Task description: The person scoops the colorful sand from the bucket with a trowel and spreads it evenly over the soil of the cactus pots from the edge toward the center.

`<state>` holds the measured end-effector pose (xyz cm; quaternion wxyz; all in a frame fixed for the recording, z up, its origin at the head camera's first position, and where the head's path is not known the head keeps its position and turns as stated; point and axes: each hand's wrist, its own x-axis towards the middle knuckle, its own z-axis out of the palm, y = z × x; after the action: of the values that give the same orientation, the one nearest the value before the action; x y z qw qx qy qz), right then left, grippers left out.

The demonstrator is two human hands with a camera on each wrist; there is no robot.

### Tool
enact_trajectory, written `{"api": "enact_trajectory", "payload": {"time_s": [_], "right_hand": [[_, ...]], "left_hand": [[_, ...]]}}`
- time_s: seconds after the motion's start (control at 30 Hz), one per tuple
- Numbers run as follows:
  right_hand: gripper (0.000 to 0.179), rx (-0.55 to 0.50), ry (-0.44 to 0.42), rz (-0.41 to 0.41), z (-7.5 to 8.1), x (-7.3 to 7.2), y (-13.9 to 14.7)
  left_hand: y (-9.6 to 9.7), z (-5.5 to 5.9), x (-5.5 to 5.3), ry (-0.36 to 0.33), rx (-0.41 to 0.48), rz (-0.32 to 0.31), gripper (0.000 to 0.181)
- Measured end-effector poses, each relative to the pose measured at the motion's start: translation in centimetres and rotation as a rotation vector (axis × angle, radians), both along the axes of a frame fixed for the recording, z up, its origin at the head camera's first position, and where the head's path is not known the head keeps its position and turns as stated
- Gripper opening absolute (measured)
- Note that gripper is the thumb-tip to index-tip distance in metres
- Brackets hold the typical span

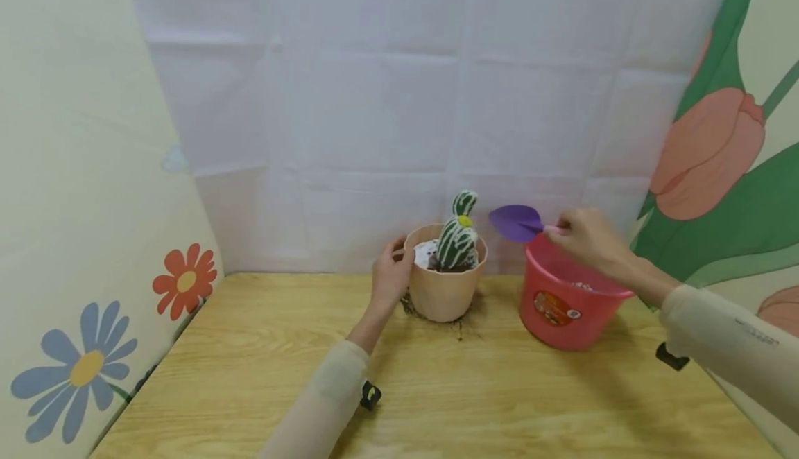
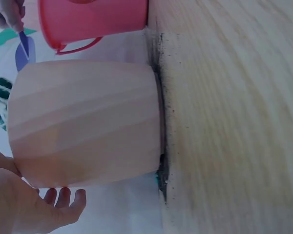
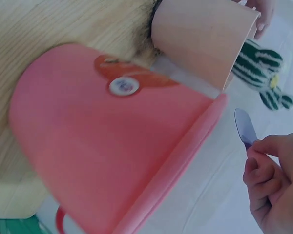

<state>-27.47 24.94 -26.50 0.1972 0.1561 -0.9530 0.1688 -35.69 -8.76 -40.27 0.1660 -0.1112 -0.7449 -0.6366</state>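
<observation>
From where I'm standing, the beige pot [image 1: 444, 296] is sitting upright towards the back of the table [image 1: 250, 348], and the knitted cactus [image 1: 458, 245] is leaning inside it towards one o'clock. The near rim is hiding the cactus's foot; white filling [image 1: 424, 254] is showing around it, and a dark patch in there is hard to make out. The left hand [image 1: 390, 275] is gripping the pot at its nine o'clock side, thumb lying near the rim and fingers bending round the wall; the pot is covering part of those fingers.

The right hand [image 1: 589, 240] is pinching the trowel [image 1: 517, 223] by its pink handle, most of which is disappearing inside the curled fingers. The purple blade is hanging at the pot's two o'clock, pointing towards nine, apart from the pot. I can't tell whether it's carrying anything.

The red bucket [image 1: 564, 317] is standing at about four o'clock from the pot. Its near wall and the right forearm are hiding much of the inside, so only a few white bits [image 1: 582, 286] are peeping out. The label [image 1: 555, 308] is showing print too small to read. Dark crumbs [image 1: 460, 327] are lying around the pot's base, those behind it staying out of sight. Both sleeves are running off the edge of the head view.
</observation>
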Motion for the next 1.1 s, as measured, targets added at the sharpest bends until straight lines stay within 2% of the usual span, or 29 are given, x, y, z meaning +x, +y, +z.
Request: {"api": "enact_trajectory", "payload": {"time_s": [0.2,0.3,0.5,0.63,0.73,0.83,0.9,0.97,1.03,1.1], "right_hand": [[0.024,0.037,0.045,-0.057,0.4,1.4,2.6],[0.027,0.051,0.048,-0.078,0.5,1.9,3.7],[0.028,0.105,0.031,-0.119,0.7,3.1,6.2],[0.026,0.147,-0.012,-0.139,0.5,3.8,8.1],[0.024,0.167,-0.062,-0.151,0.2,4.1,9.3],[0.024,0.202,-0.096,-0.146,-0.1,4.3,10.3],[0.024,0.231,-0.114,-0.136,-0.4,4.3,10.8],[0.021,0.270,-0.112,-0.122,-0.5,4.2,11.3],[0.020,0.314,-0.100,-0.108,-0.6,4.0,11.7],[0.025,0.362,-0.080,-0.098,-0.7,3.8,11.9]], "left_hand": [[0.1,1.5,0.9,0.038,0.002,0.071,0.042],[0.0,2.3,1.3,0.066,0.012,0.082,0.035],[0.7,4.0,2.4,0.200,-0.003,0.066,0.030],[2.3,5.4,4.2,0.337,-0.053,-0.003,0.024],[3.8,6.3,5.7,0.451,-0.101,-0.105,0.023],[5.4,6.7,7.4,0.516,-0.138,-0.211,0.022],[6.4,6.8,8.3,0.508,-0.166,-0.286,0.022],[7.5,6.7,9.1,0.430,-0.177,-0.374,0.023],[8.8,6.2,9.7,0.286,-0.170,-0.464,0.024],[10.4,5.6,9.9,0.086,-0.090,-0.562,0.024]]}}
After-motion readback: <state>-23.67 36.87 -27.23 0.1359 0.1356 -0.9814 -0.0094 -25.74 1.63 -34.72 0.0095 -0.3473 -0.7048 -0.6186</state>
